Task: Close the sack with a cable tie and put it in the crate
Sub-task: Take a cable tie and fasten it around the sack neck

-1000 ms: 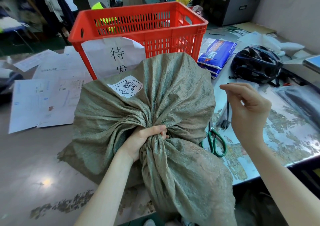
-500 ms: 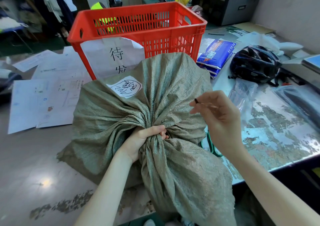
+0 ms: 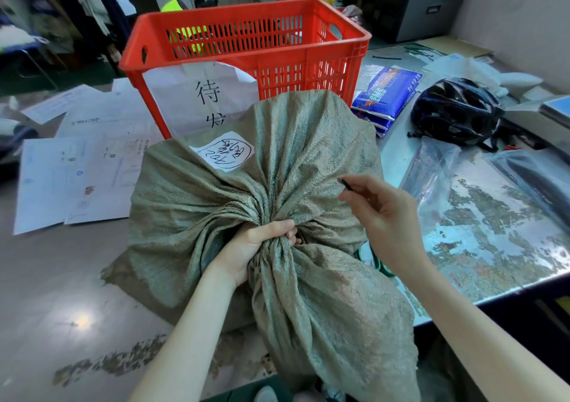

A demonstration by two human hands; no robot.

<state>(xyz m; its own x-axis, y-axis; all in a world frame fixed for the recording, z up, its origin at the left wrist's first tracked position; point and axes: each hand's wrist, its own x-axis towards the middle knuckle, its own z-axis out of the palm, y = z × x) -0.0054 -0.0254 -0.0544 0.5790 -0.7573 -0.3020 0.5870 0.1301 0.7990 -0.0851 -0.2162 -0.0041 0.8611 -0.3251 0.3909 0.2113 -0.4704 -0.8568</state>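
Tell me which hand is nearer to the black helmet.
Right. The right hand, pinching a cable tie, hovers over the sack toward the helmet; the left hand grips the sack's neck, farther away.

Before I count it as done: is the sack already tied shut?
Not tied. The left hand only bunches the sack neck; the cable tie is in the right hand.

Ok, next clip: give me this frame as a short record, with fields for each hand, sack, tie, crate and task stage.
left hand: left hand clenched around the gathered neck of the sack
right hand: right hand pinching a thin dark cable tie, beside the neck
sack: green woven, lying on the table, white handwritten label on top
tie: not yet around the neck
crate: red crate behind the sack, paper sign on its front
nearby: dark helmet, blue packets, papers
stage: sack unclosed, outside crate
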